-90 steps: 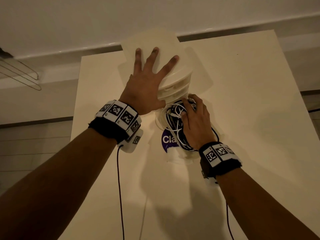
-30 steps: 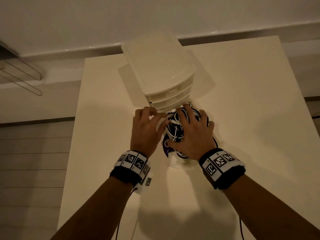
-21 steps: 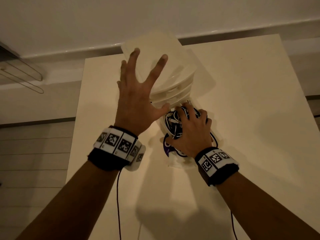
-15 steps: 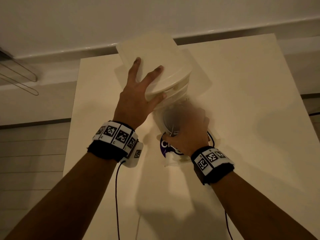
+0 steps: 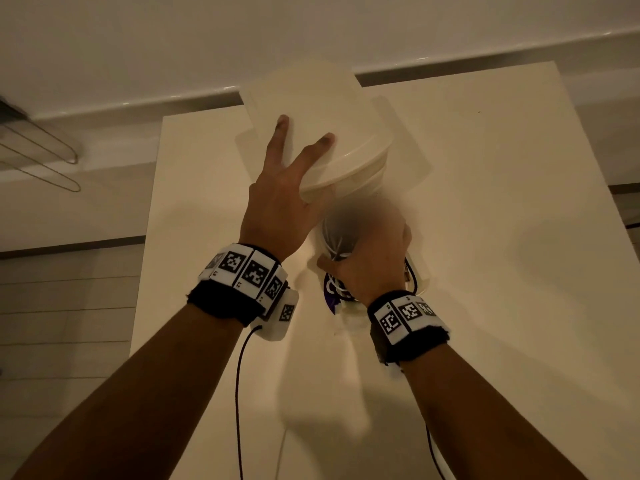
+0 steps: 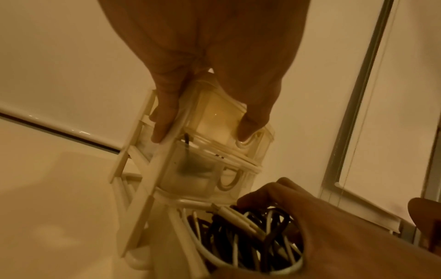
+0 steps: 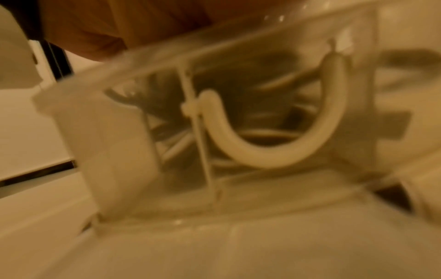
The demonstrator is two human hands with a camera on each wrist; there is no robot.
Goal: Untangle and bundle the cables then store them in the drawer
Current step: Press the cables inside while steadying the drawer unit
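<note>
Storing step: cables going into the bottom drawer.

Your left hand (image 5: 280, 199) lies flat, fingers spread, steadying the drawer unit (image 5: 322, 109). Your right hand (image 5: 374, 261), just below it, curls around the cables (image 6: 241, 232) in the open drawer (image 6: 188, 243). Next, tuck loops inside, then close.

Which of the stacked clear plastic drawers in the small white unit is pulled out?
The bottom drawer stands out, filled with black and white cables. The two clear drawers above it sit flush in the unit's frame.
</note>
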